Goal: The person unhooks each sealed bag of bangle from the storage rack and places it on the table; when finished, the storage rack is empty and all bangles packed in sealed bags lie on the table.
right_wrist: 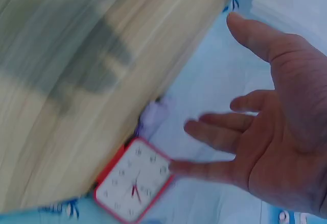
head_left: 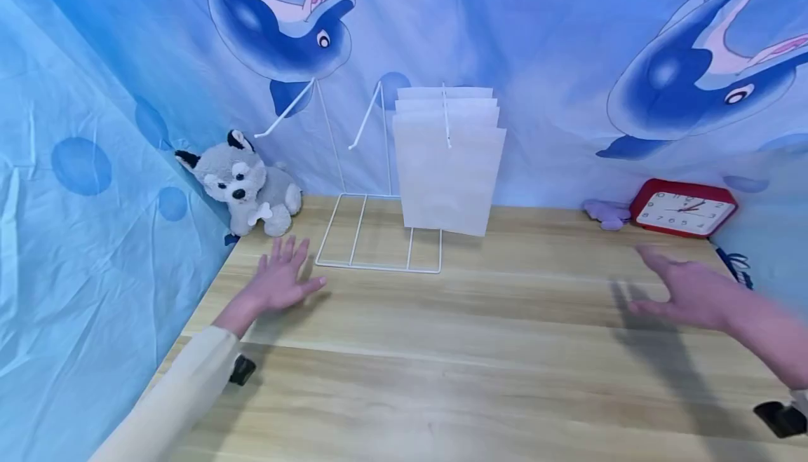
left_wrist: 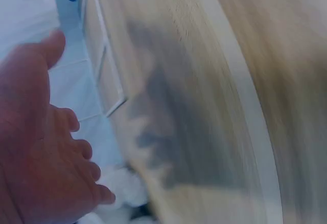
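My left hand (head_left: 280, 280) hovers above the left of the table, fingers spread and holding nothing. Just beyond it sits a grey and white husky plush (head_left: 243, 181). To its right stands a white wire rack (head_left: 379, 267) with upright prongs. Several white sheets or bags (head_left: 448, 174) hang on the rack's right-hand prong; their exact kind I cannot tell. On the right, my right hand (head_left: 694, 294) is also in the air, thumb apart from the fingers, with nothing in it. Nearest to it is a red-framed clock (head_left: 684, 208), seen past the fingers in the right wrist view.
A small purple plush-like thing (head_left: 607, 214) lies left of the clock at the table's back edge. The wooden table (head_left: 404, 378) ends at a blue cloth backdrop (head_left: 536, 62) with printed dolphins. Blue cloth also hangs along the left side.
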Motion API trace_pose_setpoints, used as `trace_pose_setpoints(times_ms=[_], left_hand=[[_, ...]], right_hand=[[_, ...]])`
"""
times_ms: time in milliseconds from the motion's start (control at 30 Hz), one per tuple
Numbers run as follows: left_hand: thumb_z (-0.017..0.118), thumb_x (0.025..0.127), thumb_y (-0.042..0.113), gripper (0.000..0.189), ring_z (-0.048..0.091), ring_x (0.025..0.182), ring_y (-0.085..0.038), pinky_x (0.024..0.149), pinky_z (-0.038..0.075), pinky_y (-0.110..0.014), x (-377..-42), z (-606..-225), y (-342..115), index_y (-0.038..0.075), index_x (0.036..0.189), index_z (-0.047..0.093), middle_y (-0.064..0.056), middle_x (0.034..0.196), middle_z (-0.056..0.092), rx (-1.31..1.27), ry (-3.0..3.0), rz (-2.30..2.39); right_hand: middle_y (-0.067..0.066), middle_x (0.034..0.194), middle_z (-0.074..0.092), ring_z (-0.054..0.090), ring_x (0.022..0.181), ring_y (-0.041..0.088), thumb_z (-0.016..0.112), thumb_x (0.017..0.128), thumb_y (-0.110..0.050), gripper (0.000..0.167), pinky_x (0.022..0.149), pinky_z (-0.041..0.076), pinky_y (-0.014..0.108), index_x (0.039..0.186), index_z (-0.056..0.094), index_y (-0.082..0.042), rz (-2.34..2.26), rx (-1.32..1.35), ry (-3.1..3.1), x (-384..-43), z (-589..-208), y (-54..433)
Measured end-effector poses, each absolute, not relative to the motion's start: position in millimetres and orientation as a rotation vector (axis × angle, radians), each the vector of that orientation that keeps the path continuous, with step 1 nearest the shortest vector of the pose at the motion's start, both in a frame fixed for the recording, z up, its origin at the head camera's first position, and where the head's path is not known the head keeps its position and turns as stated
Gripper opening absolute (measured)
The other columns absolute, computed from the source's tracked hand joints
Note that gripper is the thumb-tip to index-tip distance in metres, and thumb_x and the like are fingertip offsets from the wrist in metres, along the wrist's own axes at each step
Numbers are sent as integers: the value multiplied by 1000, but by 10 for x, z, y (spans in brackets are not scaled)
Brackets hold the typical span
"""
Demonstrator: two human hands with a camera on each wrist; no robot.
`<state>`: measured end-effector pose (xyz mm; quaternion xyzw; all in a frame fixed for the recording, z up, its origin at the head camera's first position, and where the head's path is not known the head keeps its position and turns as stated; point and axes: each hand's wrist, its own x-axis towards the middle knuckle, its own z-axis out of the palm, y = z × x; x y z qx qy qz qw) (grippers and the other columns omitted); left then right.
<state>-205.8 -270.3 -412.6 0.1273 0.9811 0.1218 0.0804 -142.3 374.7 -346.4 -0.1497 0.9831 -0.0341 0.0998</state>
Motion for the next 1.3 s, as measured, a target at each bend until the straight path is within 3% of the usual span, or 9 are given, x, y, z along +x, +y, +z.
trace_pose_setpoints(times_ms=[133, 400, 700, 1067, 1300], left_hand=[[58, 97, 51, 94, 2, 144, -55, 111, 8, -71, -2330, -4256, -2582, -9, 155, 16, -35, 159, 7, 428, 2906, 363], [67, 90, 52, 104, 5, 144, -54, 112, 9, -68, -2710, -4177, -2521, -14, 153, 16, -34, 159, 12, 457, 2868, 389], [68, 90, 49, 104, 5, 145, -52, 113, 5, -68, -2759, -4244, -2571, -12, 154, 13, -31, 160, 10, 426, 2803, 478], [67, 92, 48, 101, 5, 146, -51, 113, 6, -67, -2801, -4358, -2488, -12, 154, 14, -28, 161, 11, 387, 2788, 484], [67, 94, 43, 100, 1, 146, -51, 113, 4, -68, -2795, -4380, -2505, -12, 154, 10, -29, 162, 7, 341, 2755, 504]], right_hand=[[33, 110, 66, 68, 94, 42, 77, 84, -51, 99, 83, 52, 60, 143, 37, 17, -242, -603, 2901, -1499, -3484, 3511], [34, 124, 61, 70, 97, 37, 79, 84, -47, 93, 83, 54, 57, 145, 39, 11, -378, -760, 2888, -1611, -3436, 3163], [32, 123, 62, 71, 96, 36, 80, 85, -40, 93, 83, 55, 55, 147, 34, 11, -450, -759, 2869, -1624, -3492, 3103], [31, 123, 62, 70, 97, 35, 80, 86, -35, 85, 83, 55, 54, 145, 38, 11, -478, -849, 2868, -1696, -3509, 2956], [27, 118, 67, 72, 92, 32, 77, 86, -7, 59, 69, 60, 39, 136, 51, 12, -818, -1099, 2931, -1921, -3417, 2715]])
